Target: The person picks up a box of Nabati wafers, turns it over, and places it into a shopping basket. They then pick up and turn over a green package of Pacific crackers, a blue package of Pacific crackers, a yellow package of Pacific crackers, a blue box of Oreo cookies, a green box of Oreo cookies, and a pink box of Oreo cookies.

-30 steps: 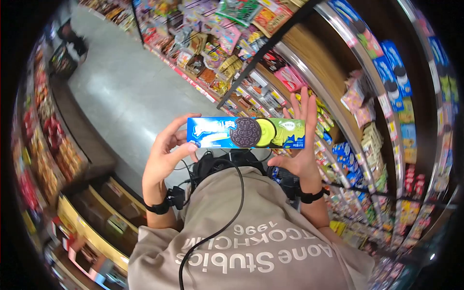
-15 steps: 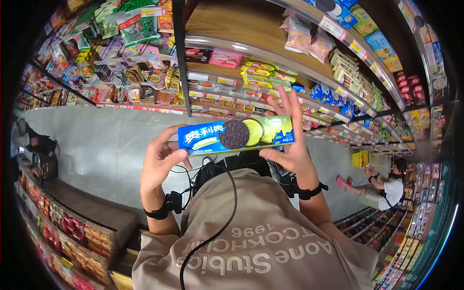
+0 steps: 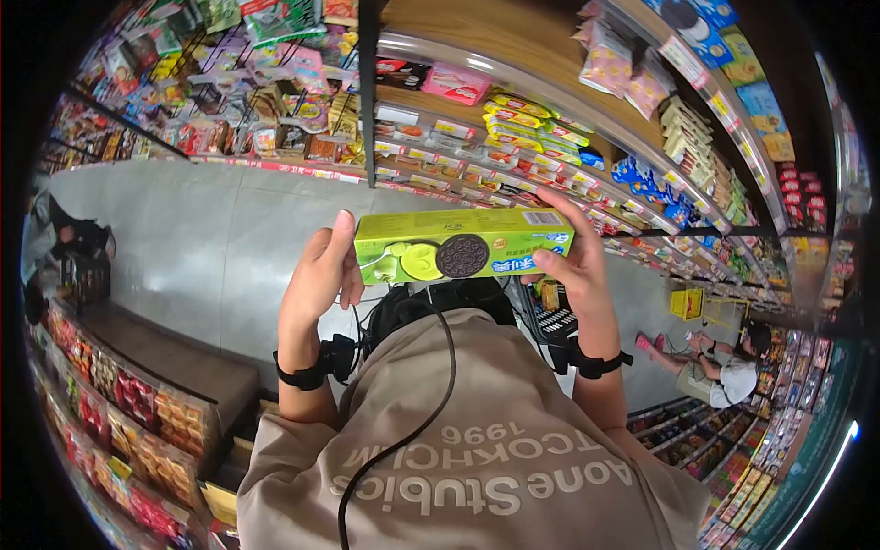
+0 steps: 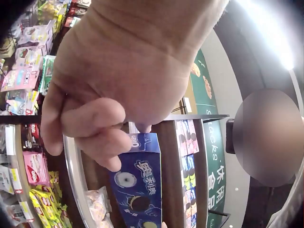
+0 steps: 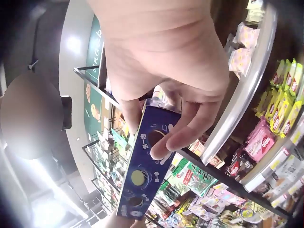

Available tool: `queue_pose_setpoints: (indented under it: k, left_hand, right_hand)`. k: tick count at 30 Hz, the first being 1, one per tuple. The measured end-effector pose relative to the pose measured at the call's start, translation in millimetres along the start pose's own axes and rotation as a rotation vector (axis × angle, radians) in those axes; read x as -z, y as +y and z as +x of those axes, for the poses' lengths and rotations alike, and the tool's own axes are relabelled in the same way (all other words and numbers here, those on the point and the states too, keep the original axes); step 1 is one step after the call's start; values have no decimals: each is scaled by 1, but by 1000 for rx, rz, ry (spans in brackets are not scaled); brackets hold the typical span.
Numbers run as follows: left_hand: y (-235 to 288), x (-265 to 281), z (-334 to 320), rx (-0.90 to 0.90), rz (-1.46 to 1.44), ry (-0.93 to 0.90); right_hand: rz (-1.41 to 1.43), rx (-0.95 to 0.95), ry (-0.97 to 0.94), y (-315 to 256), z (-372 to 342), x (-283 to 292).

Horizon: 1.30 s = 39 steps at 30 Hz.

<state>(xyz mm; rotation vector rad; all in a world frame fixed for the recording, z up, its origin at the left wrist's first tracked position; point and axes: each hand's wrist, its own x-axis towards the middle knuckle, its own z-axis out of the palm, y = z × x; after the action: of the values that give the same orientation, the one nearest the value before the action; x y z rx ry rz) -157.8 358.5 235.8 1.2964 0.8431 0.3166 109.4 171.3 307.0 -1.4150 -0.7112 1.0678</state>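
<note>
A long Oreo cookie box (image 3: 412, 234) is held level in front of the body. Its green sides, with a barcode and a cookie picture, face up in the head view. Dark blue sides of the cookie box show in the left wrist view (image 4: 137, 190) and the right wrist view (image 5: 142, 175). My right hand (image 3: 582, 270) grips its right end, thumb on the near side and fingers behind. At the other end, my left hand (image 3: 316, 280) has its thumb raised beside the corner and its fingers loosely bent, fingertips right at the end.
Snack shelves (image 3: 587, 156) with bagged and boxed goods run along the front and right. More packed shelves (image 3: 137, 394) stand at the lower left. A person (image 3: 724, 367) sits low at the right near a yellow basket (image 3: 686, 303). Grey floor (image 3: 192, 247) lies between.
The box has been turned over from its blue printed face to its green sides, its print now upside down. The left thumb has left the near face. The view has swung across the shelves.
</note>
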Motion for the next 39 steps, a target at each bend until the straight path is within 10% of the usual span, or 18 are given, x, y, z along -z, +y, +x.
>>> queue_pose_setpoints:
  k: [10, 16, 19, 22, 28, 31, 34, 39]
  left_hand:
    - [-12, 34, -39, 106, 26, -14]
    - [-5, 7, -42, -162, 197, -386]
    - [5, -22, -34, -212, 388, -537]
    - [-4, -34, -27, -520, 217, -388]
    - [-22, -24, -37, -376, -140, -204]
    - [-11, -18, -22, -730, -73, 46]
    - [-13, -21, -20, -720, -76, 213]
    - [4, -46, 4, -752, -75, 82]
  right_hand:
    - [-10, -27, -94, 8, 44, -38]
    - [667, -204, 74, 10, 74, -69]
    - [371, -138, -141, -3, 83, -87]
    - [-25, 21, -519, -24, 83, -117]
    - [-305, 225, -749, -54, 69, -117]
    - [-447, 464, -770, -45, 62, -96]
    - [-513, 525, -676, -42, 48, -88]
    - [-491, 540, -472, -33, 34, -61]
